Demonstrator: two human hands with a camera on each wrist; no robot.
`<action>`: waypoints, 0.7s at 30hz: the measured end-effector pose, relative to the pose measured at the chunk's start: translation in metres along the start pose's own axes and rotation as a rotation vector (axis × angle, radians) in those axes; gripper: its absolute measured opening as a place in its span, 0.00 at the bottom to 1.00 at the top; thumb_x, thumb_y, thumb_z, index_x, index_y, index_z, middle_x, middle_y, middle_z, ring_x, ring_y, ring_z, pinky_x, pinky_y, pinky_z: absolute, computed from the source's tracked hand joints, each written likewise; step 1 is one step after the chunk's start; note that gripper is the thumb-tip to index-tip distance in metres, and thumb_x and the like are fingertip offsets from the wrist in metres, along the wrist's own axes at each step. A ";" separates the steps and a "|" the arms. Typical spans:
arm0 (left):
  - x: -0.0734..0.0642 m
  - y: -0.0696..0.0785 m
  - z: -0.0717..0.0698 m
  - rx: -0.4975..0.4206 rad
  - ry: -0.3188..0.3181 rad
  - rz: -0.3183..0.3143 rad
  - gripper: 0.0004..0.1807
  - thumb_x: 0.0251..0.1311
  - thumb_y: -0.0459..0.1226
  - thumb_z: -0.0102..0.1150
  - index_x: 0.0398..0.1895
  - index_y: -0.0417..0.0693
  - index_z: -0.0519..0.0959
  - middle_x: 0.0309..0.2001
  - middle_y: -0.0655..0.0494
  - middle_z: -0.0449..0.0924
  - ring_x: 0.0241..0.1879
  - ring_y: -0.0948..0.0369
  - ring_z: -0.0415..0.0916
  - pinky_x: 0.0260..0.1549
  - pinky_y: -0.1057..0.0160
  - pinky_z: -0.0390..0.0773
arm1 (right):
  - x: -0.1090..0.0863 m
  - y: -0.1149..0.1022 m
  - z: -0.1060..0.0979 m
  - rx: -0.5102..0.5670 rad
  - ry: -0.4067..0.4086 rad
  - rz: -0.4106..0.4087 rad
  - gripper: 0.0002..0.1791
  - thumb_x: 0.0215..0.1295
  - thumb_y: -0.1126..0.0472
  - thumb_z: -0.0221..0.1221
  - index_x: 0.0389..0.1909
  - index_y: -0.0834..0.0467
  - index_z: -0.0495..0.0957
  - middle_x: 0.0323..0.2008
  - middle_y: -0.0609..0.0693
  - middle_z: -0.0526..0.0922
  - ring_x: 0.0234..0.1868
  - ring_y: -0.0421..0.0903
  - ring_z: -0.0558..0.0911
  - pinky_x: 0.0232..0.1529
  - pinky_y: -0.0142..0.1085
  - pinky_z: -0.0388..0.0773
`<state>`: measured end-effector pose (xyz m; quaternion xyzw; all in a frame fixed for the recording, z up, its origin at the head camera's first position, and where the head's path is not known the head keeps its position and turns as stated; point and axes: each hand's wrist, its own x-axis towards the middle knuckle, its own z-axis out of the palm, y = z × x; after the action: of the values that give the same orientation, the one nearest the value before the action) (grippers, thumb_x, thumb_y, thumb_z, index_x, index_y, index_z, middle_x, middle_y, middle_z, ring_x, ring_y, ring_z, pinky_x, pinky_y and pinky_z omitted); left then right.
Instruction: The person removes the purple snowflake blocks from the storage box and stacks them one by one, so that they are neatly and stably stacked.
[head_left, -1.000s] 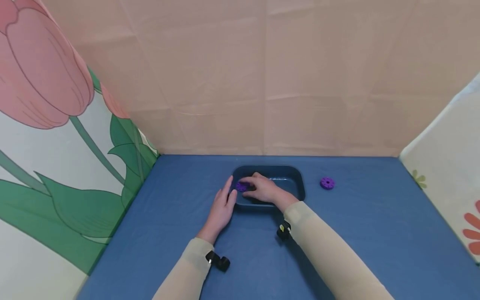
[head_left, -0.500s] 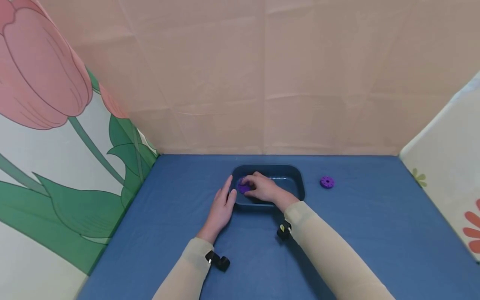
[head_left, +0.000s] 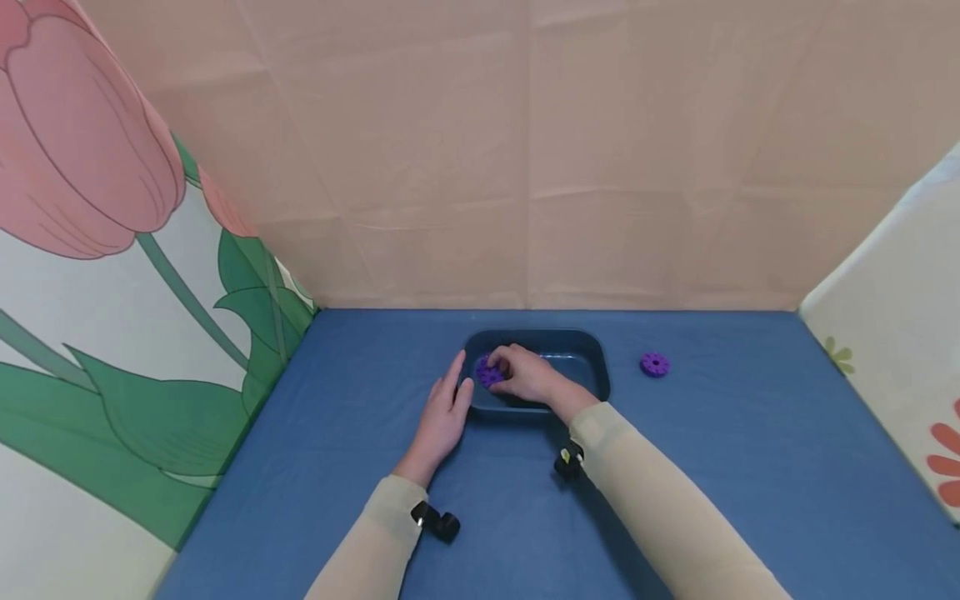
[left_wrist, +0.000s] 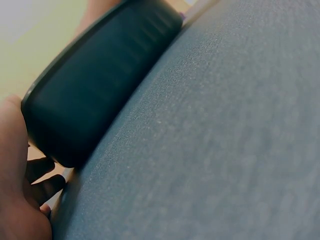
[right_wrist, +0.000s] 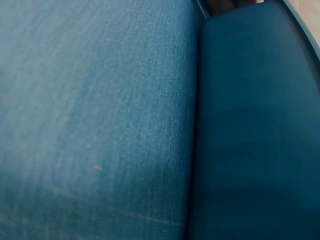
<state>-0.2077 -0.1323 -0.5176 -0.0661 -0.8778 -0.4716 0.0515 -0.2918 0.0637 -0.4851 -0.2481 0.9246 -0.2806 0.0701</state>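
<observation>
Blue cloth bears a dark tray, a loose disc to its right. Inside the tray's left end, the right hand pinches a purple disc; straight-fingered, the left hand touches the outside. Disc-handling seems the step; moving it calls for a firm pinch.

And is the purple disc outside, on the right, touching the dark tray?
Apart. The head view shows it plainly: a strip of blue cloth lies between the purple disc and the right wall of the tray.
</observation>
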 end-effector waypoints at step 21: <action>0.000 -0.001 0.001 -0.012 0.004 -0.029 0.28 0.75 0.59 0.36 0.76 0.85 0.48 0.77 0.72 0.53 0.78 0.43 0.43 0.69 0.33 0.53 | -0.001 -0.001 -0.002 0.015 -0.022 -0.005 0.24 0.59 0.55 0.71 0.56 0.53 0.80 0.39 0.49 0.83 0.38 0.44 0.78 0.45 0.42 0.78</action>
<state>-0.2080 -0.1317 -0.5187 -0.0526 -0.8759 -0.4774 0.0458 -0.2911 0.0639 -0.4826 -0.2529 0.9210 -0.2850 0.0816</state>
